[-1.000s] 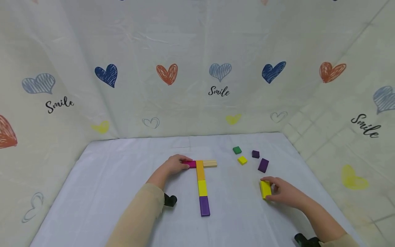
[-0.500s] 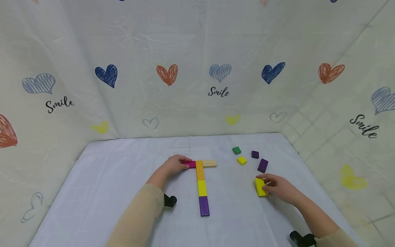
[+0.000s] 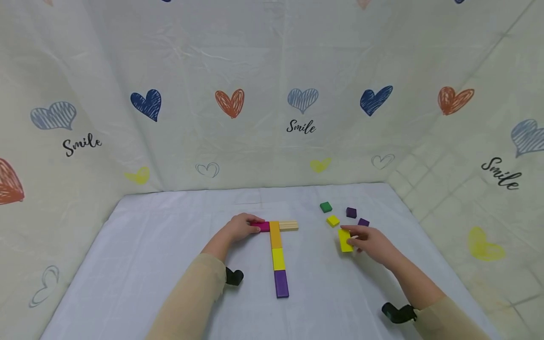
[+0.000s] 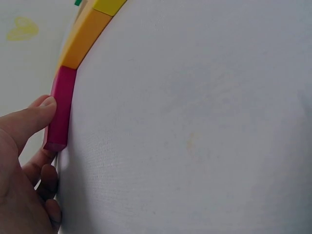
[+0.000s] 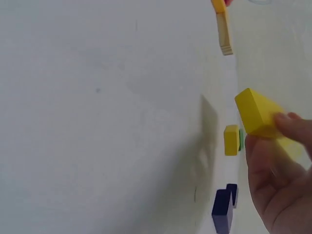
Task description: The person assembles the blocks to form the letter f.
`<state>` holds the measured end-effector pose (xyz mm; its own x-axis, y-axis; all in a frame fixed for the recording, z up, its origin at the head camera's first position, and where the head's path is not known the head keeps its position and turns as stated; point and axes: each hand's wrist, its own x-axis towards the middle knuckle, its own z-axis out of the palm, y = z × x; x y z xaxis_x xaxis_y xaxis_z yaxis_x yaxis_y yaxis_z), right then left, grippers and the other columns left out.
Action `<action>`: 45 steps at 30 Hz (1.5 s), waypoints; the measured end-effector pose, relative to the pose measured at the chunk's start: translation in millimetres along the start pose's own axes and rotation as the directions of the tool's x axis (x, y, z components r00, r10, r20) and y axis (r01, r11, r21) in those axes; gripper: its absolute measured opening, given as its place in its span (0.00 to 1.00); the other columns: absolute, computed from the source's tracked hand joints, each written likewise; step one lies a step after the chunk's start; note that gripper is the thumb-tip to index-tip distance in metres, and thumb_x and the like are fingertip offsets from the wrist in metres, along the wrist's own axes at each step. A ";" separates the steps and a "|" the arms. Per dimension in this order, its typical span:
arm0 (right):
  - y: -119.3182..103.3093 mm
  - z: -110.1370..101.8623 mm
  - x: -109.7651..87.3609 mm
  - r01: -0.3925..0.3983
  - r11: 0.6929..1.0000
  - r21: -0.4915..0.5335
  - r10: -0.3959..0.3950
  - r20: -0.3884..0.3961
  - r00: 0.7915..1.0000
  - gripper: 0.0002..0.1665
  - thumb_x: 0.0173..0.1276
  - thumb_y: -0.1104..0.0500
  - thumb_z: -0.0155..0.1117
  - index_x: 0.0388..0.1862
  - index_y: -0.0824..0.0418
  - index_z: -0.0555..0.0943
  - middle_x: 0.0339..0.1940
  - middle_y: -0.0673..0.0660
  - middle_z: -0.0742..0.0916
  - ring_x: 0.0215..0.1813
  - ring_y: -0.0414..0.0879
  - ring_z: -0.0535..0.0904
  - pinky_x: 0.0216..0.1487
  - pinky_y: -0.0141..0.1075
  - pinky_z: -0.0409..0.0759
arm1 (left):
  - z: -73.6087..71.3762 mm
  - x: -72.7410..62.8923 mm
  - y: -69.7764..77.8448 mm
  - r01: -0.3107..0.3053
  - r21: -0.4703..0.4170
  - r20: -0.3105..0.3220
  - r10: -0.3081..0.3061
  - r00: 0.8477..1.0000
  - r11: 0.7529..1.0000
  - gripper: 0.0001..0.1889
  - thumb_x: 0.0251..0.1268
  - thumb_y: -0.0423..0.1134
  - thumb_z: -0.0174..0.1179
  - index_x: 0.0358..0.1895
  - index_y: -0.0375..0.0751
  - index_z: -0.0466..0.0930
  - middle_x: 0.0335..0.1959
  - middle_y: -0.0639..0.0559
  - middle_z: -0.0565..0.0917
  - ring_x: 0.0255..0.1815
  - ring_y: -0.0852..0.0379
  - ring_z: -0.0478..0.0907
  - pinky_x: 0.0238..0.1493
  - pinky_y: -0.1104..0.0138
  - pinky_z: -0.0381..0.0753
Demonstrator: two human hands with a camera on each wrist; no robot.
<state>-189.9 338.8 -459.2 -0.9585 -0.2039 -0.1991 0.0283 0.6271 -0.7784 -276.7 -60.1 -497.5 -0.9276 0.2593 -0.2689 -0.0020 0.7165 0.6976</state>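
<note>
My left hand point(image 3: 241, 227) pinches a magenta block point(image 4: 60, 108) between thumb and fingers, its far end against an orange block point(image 3: 275, 234). Below the orange block, a yellow block point(image 3: 278, 259) and a purple block point(image 3: 281, 284) continue in a line toward me. Natural wood pieces point(image 3: 289, 225) lie on the orange block's right side, opposite the magenta one. My right hand point(image 3: 373, 244) holds another yellow block point(image 5: 257, 113) by thumb and fingers, raised above the cloth, with its shadow below in the right wrist view.
Beyond the right hand lie a green block point(image 3: 326, 207), a small yellow block point(image 3: 333, 220), a small dark purple block point(image 3: 351, 212) and a larger purple block point(image 3: 363, 222), partly hidden by that hand. White cloth point(image 3: 170, 274) covers the table; a printed sheet point(image 3: 255, 141) hangs behind.
My right hand has carried the yellow block leftward and away from me, lifting it toward the row. My left hand has stayed in place on the magenta block.
</note>
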 end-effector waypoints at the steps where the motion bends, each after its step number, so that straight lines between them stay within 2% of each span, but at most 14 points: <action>1: -3.4 1.3 4.0 -0.002 1.000 0.006 0.002 -0.002 1.000 0.26 0.72 0.59 0.63 0.68 0.59 0.76 0.57 0.63 0.82 0.43 0.52 0.79 0.42 0.40 0.83 | 0.0 0.2 -0.8 0.003 0.000 -0.002 -0.003 1.000 1.000 0.15 0.68 0.44 0.63 0.56 0.60 0.85 0.60 0.46 0.77 0.60 0.45 0.70 0.65 0.46 0.68; 8: -24.9 14.9 36.0 -0.010 0.999 0.036 0.011 -0.011 1.000 0.27 0.72 0.58 0.63 0.69 0.57 0.75 0.61 0.63 0.80 0.44 0.52 0.80 0.46 0.42 0.83 | -2.5 -2.4 -3.7 0.008 -0.006 -0.008 -0.008 1.000 1.000 0.15 0.68 0.44 0.64 0.56 0.61 0.85 0.60 0.46 0.77 0.60 0.45 0.70 0.65 0.46 0.69; 18: -50.1 41.7 84.1 -0.019 0.998 0.066 0.022 -0.051 0.998 0.28 0.72 0.57 0.64 0.70 0.53 0.75 0.64 0.62 0.79 0.47 0.51 0.80 0.46 0.38 0.83 | 0.0 2.8 -2.6 -0.001 -0.022 -0.003 0.001 1.000 1.000 0.15 0.67 0.44 0.64 0.55 0.61 0.85 0.60 0.47 0.78 0.61 0.45 0.70 0.65 0.46 0.68; 24: -68.9 61.8 110.0 -0.012 0.997 0.077 0.016 -0.047 0.999 0.28 0.72 0.58 0.64 0.70 0.50 0.75 0.61 0.61 0.80 0.52 0.52 0.79 0.47 0.37 0.83 | -0.7 1.4 -2.6 -0.009 -0.017 -0.002 0.009 1.000 1.000 0.14 0.68 0.43 0.64 0.55 0.60 0.85 0.59 0.47 0.78 0.60 0.45 0.70 0.66 0.46 0.68; 36: -95.7 95.4 150.4 -0.019 1.000 0.003 0.019 -0.022 1.000 0.28 0.71 0.57 0.65 0.69 0.44 0.76 0.59 0.59 0.81 0.43 0.50 0.80 0.45 0.34 0.82 | -0.9 3.1 -3.5 -0.001 -0.012 0.015 0.001 1.000 1.000 0.15 0.67 0.45 0.64 0.55 0.62 0.85 0.59 0.47 0.78 0.60 0.46 0.71 0.64 0.47 0.70; 45: -103.0 112.3 163.8 -0.025 0.999 -0.039 0.025 0.006 1.000 0.28 0.71 0.57 0.65 0.69 0.45 0.75 0.58 0.59 0.81 0.40 0.49 0.80 0.46 0.36 0.82 | -1.1 3.5 -4.5 -0.003 -0.021 0.019 0.003 1.000 1.000 0.15 0.66 0.46 0.65 0.55 0.62 0.85 0.59 0.47 0.78 0.61 0.45 0.70 0.64 0.46 0.70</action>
<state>-318.0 156.4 -478.5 -0.9559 -0.1923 -0.2219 0.0412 0.6605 -0.7497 -280.3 -63.1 -500.9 -0.9205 0.2735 -0.2792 -0.0074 0.7019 0.7122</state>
